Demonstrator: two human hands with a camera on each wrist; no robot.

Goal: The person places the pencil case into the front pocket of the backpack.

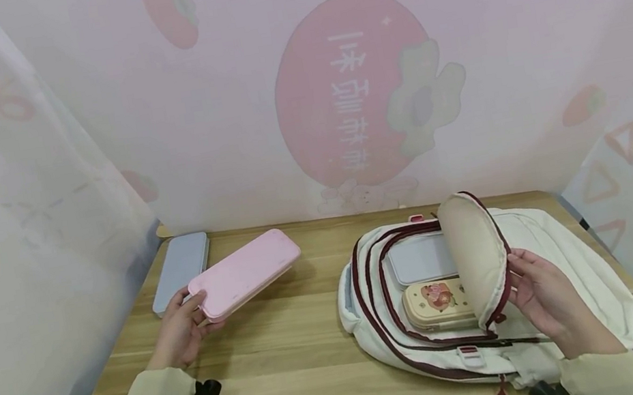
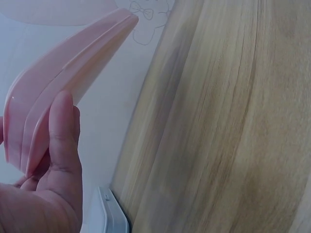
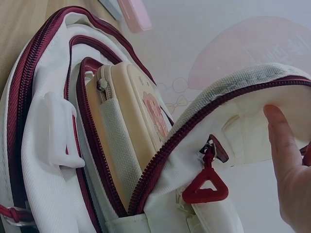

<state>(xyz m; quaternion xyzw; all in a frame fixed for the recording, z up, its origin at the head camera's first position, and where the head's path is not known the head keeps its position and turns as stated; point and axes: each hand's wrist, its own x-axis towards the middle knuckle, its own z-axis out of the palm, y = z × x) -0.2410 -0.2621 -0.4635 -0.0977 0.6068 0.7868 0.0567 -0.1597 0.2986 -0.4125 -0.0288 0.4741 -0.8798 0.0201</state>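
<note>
Bare worktop [image 1: 292, 360] lies between the pink case [image 1: 244, 274] and the backpack [image 1: 556, 256], wide enough for a hand to cross. The backpack's front pocket stands open, its flap [image 1: 475, 255] held up, but a grey case [image 1: 422, 258] and a beige case [image 1: 437, 302] fill most of the mouth. Another grey case [image 1: 181, 269] lies against the left wall.

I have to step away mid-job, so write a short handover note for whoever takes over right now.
Left hand: grips the pink case by one end, lifted off the wooden table.
Right hand: holds the backpack's front flap open.
Backpack: lies flat; its open pocket already holds a grey-blue case and a beige printed case.
Left: the pink case is still outside, and another grey-blue case lies at the table's left edge.
</note>
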